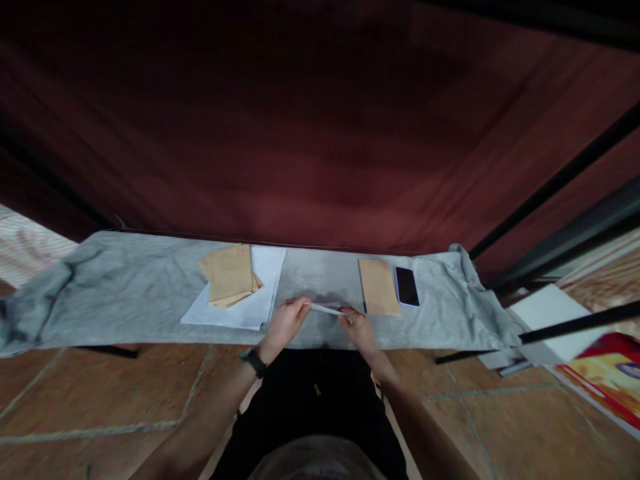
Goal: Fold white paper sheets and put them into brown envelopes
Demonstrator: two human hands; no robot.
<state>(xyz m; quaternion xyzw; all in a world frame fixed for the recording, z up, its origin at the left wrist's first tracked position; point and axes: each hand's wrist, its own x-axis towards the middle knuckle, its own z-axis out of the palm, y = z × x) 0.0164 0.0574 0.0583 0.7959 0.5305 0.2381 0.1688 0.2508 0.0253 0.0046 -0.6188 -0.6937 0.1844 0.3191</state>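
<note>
Between my hands, just above the grey cloth, a folded white paper (pixel 326 309) is held nearly edge-on. My left hand (pixel 289 321) pinches its left end, and my right hand (pixel 358 328) grips its right end. To the left, several brown envelopes (pixel 230 273) lie fanned on a stack of white sheets (pixel 265 290). A single brown envelope (pixel 380 287) rests flat to the right of my right hand, with a dark-screened phone (pixel 407 287) beside it.
The grey cloth (pixel 140 287) covers a long narrow table. Behind it rises a dark red surface (pixel 310 167). Black metal bars (pixel 565 173) slant at the right, near a white box (pixel 553 320) and a red and yellow package (pixel 610 373) low down.
</note>
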